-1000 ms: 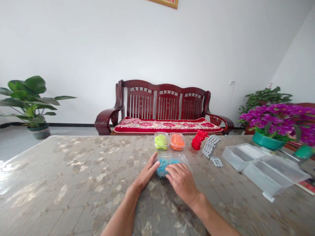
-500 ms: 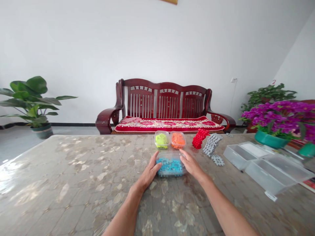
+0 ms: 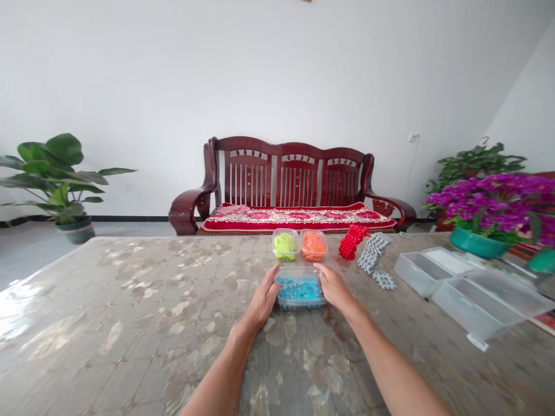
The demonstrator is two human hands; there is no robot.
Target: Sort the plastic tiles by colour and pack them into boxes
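Observation:
A clear plastic container of blue pieces (image 3: 300, 290) sits on the table between my two hands. My left hand (image 3: 265, 294) grips its left side, thumb near the rim. On the right side, my right hand (image 3: 333, 286) holds the container with fingers at the far corner. Just beyond stand a small clear box of yellow-green pieces (image 3: 285, 245) and another of orange pieces (image 3: 314, 245). To their right are a red stack of pieces (image 3: 353, 242) and a leaning grey stack (image 3: 373, 253), with a flat grey piece (image 3: 384, 279) in front.
A translucent divided box (image 3: 472, 306) lies at the right of the patterned table (image 3: 143, 323). Behind it is a teal pot (image 3: 479, 244) with purple flowers. A wooden bench (image 3: 299, 173) stands beyond the table, and a potted plant (image 3: 73, 228) at the left.
My left thumb has drawn back from over the blue pieces to the container's left edge. My right hand has shifted slightly along the right side. The view has tilted a little.

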